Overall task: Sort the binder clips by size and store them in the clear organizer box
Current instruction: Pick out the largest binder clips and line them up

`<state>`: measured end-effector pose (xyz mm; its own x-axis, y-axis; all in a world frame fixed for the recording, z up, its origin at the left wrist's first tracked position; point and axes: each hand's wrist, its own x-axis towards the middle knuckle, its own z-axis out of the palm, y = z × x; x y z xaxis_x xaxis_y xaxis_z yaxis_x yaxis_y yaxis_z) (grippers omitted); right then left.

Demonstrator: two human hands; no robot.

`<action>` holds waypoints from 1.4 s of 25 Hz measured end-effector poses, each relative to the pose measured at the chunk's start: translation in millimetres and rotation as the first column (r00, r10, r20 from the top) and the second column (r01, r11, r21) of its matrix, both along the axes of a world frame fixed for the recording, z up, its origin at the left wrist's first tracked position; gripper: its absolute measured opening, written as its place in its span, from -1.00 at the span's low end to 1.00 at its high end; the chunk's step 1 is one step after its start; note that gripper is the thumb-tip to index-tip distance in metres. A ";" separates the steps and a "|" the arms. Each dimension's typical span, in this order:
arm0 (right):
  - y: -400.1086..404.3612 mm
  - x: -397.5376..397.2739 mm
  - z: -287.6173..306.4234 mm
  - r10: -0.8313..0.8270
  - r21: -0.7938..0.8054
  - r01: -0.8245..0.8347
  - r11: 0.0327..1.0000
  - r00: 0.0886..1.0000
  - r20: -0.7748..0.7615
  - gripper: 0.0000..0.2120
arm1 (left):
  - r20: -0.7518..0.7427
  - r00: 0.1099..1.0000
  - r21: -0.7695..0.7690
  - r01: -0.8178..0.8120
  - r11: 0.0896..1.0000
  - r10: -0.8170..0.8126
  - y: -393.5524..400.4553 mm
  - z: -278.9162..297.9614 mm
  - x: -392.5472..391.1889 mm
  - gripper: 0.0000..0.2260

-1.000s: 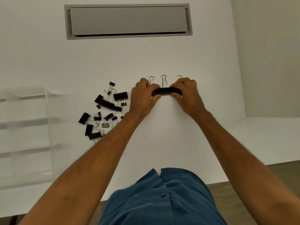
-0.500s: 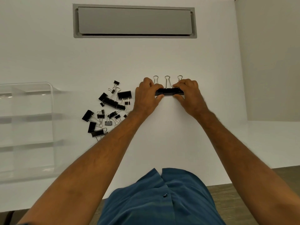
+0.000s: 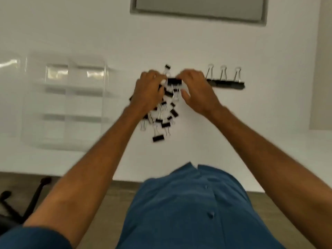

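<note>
A loose pile of black binder clips [image 3: 162, 121] of mixed sizes lies on the white table [image 3: 233, 132]. My left hand [image 3: 150, 90] is over the pile's upper left with its fingers bent down into it; blur hides whether it holds a clip. My right hand [image 3: 196, 90] is at the pile's upper right, thumb spread away from the fingers. A medium black clip [image 3: 174, 81] sits between the fingertips of both hands. Three large clips [image 3: 225, 83] stand in a row just right of my right hand. The clear organizer box [image 3: 71, 103] lies to the left, apart from both hands.
A grey recessed panel [image 3: 197, 9] is set into the table at the back. The table's front edge runs just ahead of my blue shirt [image 3: 188, 203]. A black chair base [image 3: 21, 205] stands on the floor at lower left.
Both hands have let go of the row of three large clips and moved left to the loose pile. The camera has swung left, bringing more of the organizer box into view.
</note>
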<state>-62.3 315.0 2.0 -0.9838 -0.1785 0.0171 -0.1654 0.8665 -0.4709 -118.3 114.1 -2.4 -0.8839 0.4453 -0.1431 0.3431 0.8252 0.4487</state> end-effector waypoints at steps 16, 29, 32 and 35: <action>3.8 5.6 3.2 0.059 0.217 -0.059 0.974 0.998 0.003 -0.51 | -0.062 0.996 -0.167 0.060 0.984 -0.071 -10.2 8.7 9.6 -0.69; 159.6 98.8 27.6 -0.792 -0.297 0.901 0.316 0.423 0.439 -0.50 | -0.084 0.996 0.091 0.031 0.995 -0.023 94.8 6.2 34.3 -0.68; 185.1 83.6 19.8 -0.814 -0.200 0.917 0.345 0.398 0.423 -0.52 | -0.116 0.993 0.008 0.027 1.000 -0.026 106.1 -2.1 20.9 -0.70; 192.8 68.7 2.9 -0.825 -0.101 0.893 0.439 0.446 0.347 -0.52 | -0.150 0.987 -0.044 0.058 0.997 -0.064 109.3 -9.4 4.9 -0.72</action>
